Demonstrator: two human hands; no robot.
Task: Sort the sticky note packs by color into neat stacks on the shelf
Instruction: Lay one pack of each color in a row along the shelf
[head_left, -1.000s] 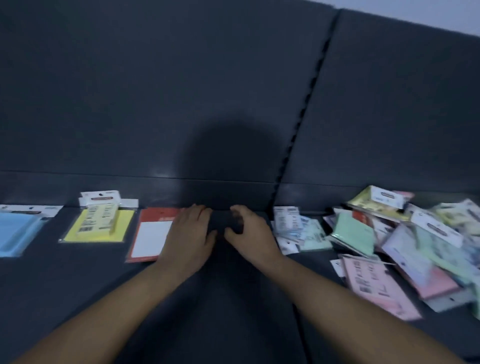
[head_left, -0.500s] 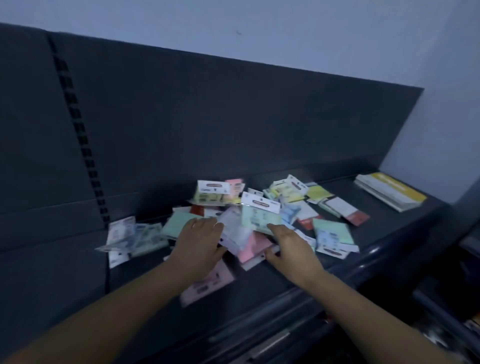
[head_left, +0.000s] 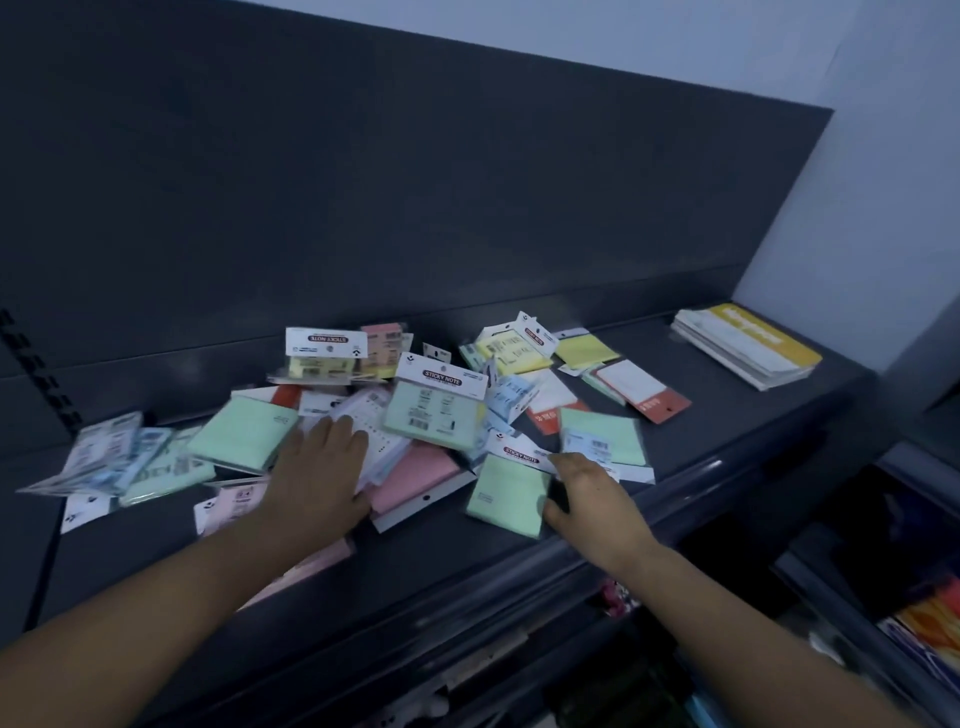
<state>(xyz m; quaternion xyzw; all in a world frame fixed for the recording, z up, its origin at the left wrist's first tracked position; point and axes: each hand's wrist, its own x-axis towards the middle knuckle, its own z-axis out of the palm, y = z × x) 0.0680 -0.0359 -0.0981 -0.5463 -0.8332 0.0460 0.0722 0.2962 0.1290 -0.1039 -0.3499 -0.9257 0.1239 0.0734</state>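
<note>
Plainly the sorting is only starting: the packs lie in one mixed pile (head_left: 363, 410) across the middle of the shelf (head_left: 727, 431), with no colour stack in view.

At the far left, blue packs (head_left: 111, 457) sprawl overlapping, blurred. Just right of them a mint pack (head_left: 241, 434) lies tilted on others. The left hand (head_left: 319, 470) rests flat on the heap, its fingers (head_left: 343, 431) straight and close together on a white-backed pack, probably to pin the pile so nothing slides while the other hand pulls one free. A pink pack (head_left: 415, 475) pokes out from under that hand toward the near edge. Another pink one, under the forearm, hangs close to the lip and could slip off.

Right of centre, the right hand (head_left: 589, 493) holds a green pack (head_left: 506, 493) by its right edge. Its fingers (head_left: 569, 462) curl over the top by the white header while the thumb meets the edge lower down, a pinch suited to lifting a thin, slick sleeve. The header of that pack touches neighbouring ones, so it may drag them along.

Farther back, yellow packs (head_left: 511, 348) lean on each other, and red-and-white cards (head_left: 641, 389) lie flat. At the far right a stack of booklets (head_left: 743, 343) takes up that end, so room for the stacks is likelier elsewhere.
</note>
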